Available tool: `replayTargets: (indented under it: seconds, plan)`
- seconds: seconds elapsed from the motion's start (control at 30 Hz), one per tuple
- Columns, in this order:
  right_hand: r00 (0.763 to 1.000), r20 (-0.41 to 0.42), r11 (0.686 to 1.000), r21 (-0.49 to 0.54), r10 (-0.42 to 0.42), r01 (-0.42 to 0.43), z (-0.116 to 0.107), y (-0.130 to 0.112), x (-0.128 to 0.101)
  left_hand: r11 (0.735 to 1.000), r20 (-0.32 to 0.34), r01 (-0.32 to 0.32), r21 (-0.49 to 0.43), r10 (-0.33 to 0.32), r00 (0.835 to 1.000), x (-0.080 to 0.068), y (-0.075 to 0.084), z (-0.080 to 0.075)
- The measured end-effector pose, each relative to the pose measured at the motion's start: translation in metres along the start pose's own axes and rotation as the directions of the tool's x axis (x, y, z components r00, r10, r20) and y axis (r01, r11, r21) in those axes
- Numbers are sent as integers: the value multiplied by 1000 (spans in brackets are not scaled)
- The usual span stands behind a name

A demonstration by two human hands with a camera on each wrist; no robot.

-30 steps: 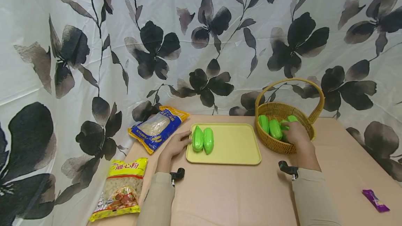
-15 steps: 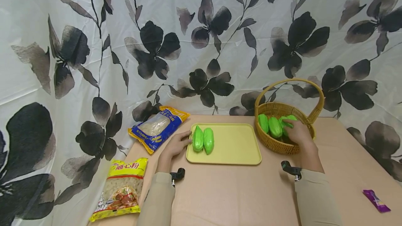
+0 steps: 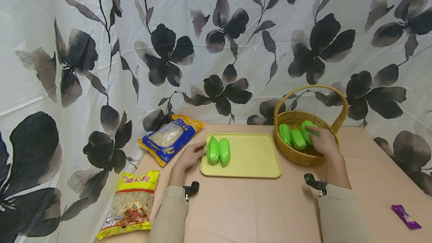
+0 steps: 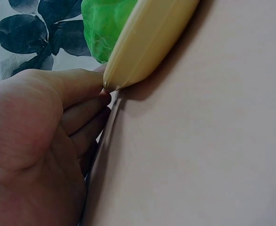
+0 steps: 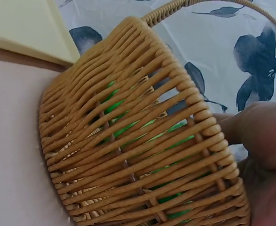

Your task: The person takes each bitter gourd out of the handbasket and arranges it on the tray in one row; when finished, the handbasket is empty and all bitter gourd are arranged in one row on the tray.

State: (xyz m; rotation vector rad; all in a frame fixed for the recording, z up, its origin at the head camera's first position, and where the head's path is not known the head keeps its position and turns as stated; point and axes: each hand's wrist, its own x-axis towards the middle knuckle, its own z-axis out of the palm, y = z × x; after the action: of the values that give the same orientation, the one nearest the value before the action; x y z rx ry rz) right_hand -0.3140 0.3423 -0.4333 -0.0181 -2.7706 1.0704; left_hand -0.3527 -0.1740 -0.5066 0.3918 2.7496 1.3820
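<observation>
A yellow tray (image 3: 249, 156) lies mid-table with two green gourds (image 3: 218, 151) side by side at its left end. My left hand (image 3: 189, 156) rests on the table, fingertips against the tray's left edge; the left wrist view shows my thumb (image 4: 67, 84) at the tray's rim (image 4: 147, 37) below a gourd (image 4: 105, 23). To the right stands a wicker basket (image 3: 297, 155) holding more green gourds (image 3: 291, 136). My right hand (image 3: 323, 141) reaches over the basket's near wall and grips one gourd (image 3: 307, 127). In the right wrist view green shows through the basket's weave (image 5: 128, 141) beside my right hand (image 5: 264, 136).
A blue noodle bag (image 3: 170, 137) lies left of the tray, and a yellow pasta bag (image 3: 131, 203) sits at the table's front-left corner. A purple wrapper (image 3: 406, 216) lies at the front right. A flowered curtain (image 3: 216, 48) closes off the back and left.
My right hand has closed on a gourd in the basket and drawn it slightly up and back. The left hand and the tray have stayed still.
</observation>
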Motion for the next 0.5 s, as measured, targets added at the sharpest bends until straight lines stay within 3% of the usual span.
replayTargets:
  seconds: [0.17, 0.3, 0.5]
  plan:
    - [1000, -4, 989, 148, 3, -2, 0, -7, -2, 1000, 8, 1, 1, -1, 1000, -2, 0, 1]
    - [1000, -15, 955, 295, 6, -2, -2, -17, -2, 1000, 8, -1, -1, 1, 1000, -2, 0, 1]
    - [1000, -22, 807, 590, 20, -3, -10, -36, -7, 1000, 7, 9, -24, -9, 1000, -1, 1, 0]
